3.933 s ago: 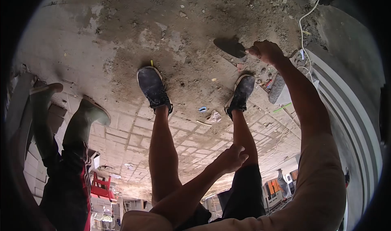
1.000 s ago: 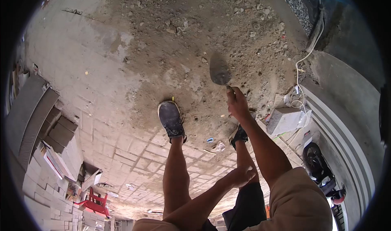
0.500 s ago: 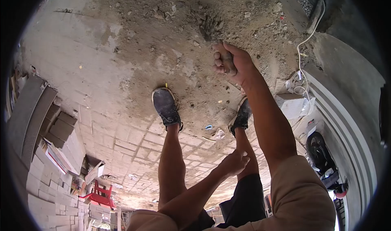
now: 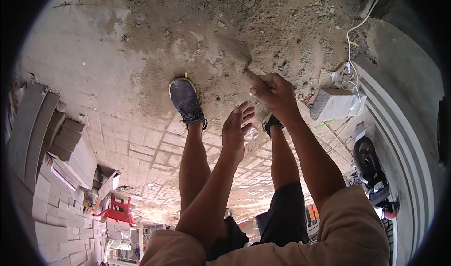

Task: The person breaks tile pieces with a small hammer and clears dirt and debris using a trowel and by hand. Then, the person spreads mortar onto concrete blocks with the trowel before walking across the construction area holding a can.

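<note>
Since half a second ago, the left hand [image 4: 237, 127] has risen from beside the right shin to just below the trowel [image 4: 254, 79], and the right hand [image 4: 278, 97] has turned, so that the blade, mostly hidden before, now shows. The trowel is ahead of the feet, between the two shoes across the view, with its handle grasped in the right hand and its blade angled forward and to the left. The blade is blurred and nearly matches the dirt, so whether it touches the ground cannot be told. The left hand is released, its fingers parted and slightly curled, near the trowel handle but apart from it. Around the blade lies loose soil [image 4: 291, 22] with small stones and rubble. The left shoe [image 4: 184, 97], dark and dusty, stands at the edge of this dirt; the right shoe [image 4: 272, 121] is partly covered by the right hand and forearm. Behind the shoes runs pale paving [image 4: 141, 148]. To the right are a white box [image 4: 329, 104], a white cable [image 4: 348, 40] looping beside it and long pale steps [image 4: 399, 125]. Farther off on the left are stacked grey blocks [image 4: 70, 148] and a red chair [image 4: 117, 212].
</note>
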`<state>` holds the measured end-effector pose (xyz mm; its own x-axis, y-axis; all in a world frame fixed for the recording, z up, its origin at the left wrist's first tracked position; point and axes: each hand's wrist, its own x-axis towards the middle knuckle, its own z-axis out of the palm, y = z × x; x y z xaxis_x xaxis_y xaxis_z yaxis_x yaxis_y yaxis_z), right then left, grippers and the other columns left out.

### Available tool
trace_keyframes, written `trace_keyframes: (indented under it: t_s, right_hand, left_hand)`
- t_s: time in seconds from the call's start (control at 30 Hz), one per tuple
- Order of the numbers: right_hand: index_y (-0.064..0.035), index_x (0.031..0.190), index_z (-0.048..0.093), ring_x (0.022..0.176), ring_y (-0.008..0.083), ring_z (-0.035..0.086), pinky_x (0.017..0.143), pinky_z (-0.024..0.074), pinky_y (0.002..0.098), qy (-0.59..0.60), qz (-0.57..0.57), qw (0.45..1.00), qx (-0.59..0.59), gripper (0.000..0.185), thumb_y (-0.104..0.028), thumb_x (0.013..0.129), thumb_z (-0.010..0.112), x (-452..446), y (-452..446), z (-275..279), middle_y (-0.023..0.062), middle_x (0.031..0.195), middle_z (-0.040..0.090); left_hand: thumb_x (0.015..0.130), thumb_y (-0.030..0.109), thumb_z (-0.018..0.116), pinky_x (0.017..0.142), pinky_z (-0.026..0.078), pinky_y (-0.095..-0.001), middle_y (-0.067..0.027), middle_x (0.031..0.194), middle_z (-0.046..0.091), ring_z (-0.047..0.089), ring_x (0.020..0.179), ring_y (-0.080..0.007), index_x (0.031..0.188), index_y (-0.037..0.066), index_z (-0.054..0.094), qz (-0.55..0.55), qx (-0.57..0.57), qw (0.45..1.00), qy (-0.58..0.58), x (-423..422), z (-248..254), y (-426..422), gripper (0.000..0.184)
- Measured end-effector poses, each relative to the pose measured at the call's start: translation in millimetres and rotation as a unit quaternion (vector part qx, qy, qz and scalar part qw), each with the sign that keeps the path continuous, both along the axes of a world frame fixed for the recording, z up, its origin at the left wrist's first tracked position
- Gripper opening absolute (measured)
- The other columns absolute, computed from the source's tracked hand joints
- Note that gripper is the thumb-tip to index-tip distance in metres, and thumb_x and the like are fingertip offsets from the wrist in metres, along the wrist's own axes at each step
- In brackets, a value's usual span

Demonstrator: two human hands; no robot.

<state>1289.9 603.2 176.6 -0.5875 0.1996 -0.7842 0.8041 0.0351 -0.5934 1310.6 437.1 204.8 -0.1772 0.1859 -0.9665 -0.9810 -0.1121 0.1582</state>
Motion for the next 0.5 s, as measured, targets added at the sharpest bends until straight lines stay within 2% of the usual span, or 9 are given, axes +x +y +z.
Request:
trace_keyframes:
  t_s: [0.07,0.1,0.13,0.2,0.27,0.33,0.4,0.47,0.5]
  right_hand:
    - [0.0040,0.102,0.064,0.084,0.0180,0.067,0.077,0.0528,0.0314,0.028,0.037,0.996,0.080,0.037,-0.014,0.076,0.082,19.0,-19.8,13.7,0.0119,0.090,0.070]
    - [0.0036,0.100,0.063,0.083,0.0194,0.068,0.077,0.0528,0.0318,0.030,0.058,0.994,0.085,0.036,-0.013,0.075,0.083,31.1,-26.4,19.0,0.0128,0.089,0.069]
    - [0.0032,0.098,0.063,0.082,0.0207,0.068,0.076,0.0528,0.0322,0.030,0.079,0.992,0.089,0.035,-0.013,0.075,0.083,37.8,-34.2,27.3,0.0138,0.088,0.069]
    - [0.0016,0.098,0.061,0.084,0.0231,0.068,0.075,0.0523,0.0323,0.041,0.106,0.988,0.109,0.036,-0.008,0.072,0.084,54.6,-45.4,37.9,0.0138,0.089,0.066]
    - [-0.0002,0.099,0.061,0.087,0.0227,0.066,0.073,0.0516,0.0320,0.133,0.083,0.980,0.124,0.038,-0.003,0.070,0.084,60.2,-49.4,45.7,0.0122,0.091,0.065]
    - [-0.0014,0.100,0.061,0.087,0.0228,0.065,0.073,0.0515,0.0315,0.136,0.052,0.984,0.098,0.039,-0.001,0.069,0.085,62.2,-44.4,54.9,0.0112,0.096,0.064]
    - [-0.0007,0.102,0.062,0.082,0.0222,0.066,0.067,0.0535,0.0336,0.171,0.088,0.975,0.109,0.040,-0.005,0.070,0.085,64.7,-34.6,61.0,0.0107,0.097,0.062]
    - [-0.0006,0.101,0.062,0.082,0.0225,0.065,0.067,0.0535,0.0333,0.182,0.085,0.973,0.118,0.039,-0.005,0.069,0.086,62.5,-30.5,67.7,0.0107,0.096,0.062]
    - [-0.0007,0.100,0.063,0.082,0.0229,0.065,0.067,0.0532,0.0337,0.187,0.092,0.970,0.123,0.038,-0.006,0.070,0.085,61.5,-28.4,71.4,0.0108,0.096,0.062]
  left_hand:
    - [0.102,0.056,0.039,0.103,0.038,-0.0405,-0.0112,0.123,0.060,0.051,0.123,-0.0214,0.135,0.002,0.051,0.054,0.046,0.997,-0.002,0.4,-2.3,1.3,0.064]
    - [0.102,0.049,0.044,0.093,0.045,-0.0331,-0.0100,0.121,0.061,0.057,0.114,-0.0192,0.131,0.000,0.053,0.111,0.049,0.993,-0.012,3.0,-4.5,2.7,0.057]
    - [0.102,0.049,0.044,0.093,0.045,-0.0331,-0.0100,0.121,0.061,0.057,0.114,-0.0192,0.131,0.000,0.053,0.110,0.042,0.993,-0.021,3.7,-5.1,1.4,0.057]
    - [0.103,0.040,0.047,0.090,0.046,-0.0314,-0.0149,0.118,0.062,0.060,0.107,-0.0196,0.124,-0.001,0.052,0.108,0.055,0.993,-0.018,3.1,-4.8,-3.0,0.046]
    - [0.104,0.030,0.049,0.084,0.049,-0.0282,-0.0181,0.114,0.063,0.063,0.100,-0.0187,0.116,-0.002,0.052,0.135,0.073,0.988,-0.018,4.8,-7.2,-7.5,0.035]
    - [0.105,0.029,0.046,0.081,0.050,-0.0290,-0.0184,0.111,0.064,0.063,0.101,-0.0197,0.112,-0.004,0.053,0.185,0.125,0.974,-0.031,5.2,-9.3,-7.3,0.034]
    - [0.105,0.027,0.044,0.077,0.050,-0.0288,-0.0185,0.105,0.065,0.064,0.097,-0.0182,0.107,-0.004,0.055,0.200,0.140,0.969,-0.032,8.2,-10.5,-6.6,0.033]
    - [0.104,0.028,0.047,0.074,0.050,-0.0248,-0.0213,0.115,0.065,0.063,0.088,-0.0146,0.111,-0.004,0.056,0.215,0.219,0.952,-0.009,13.0,-16.4,-10.1,0.033]
    - [0.104,0.028,0.047,0.074,0.050,-0.0248,-0.0213,0.115,0.065,0.063,0.088,-0.0146,0.111,-0.004,0.056,0.213,0.220,0.952,-0.010,16.6,-17.8,-10.5,0.033]
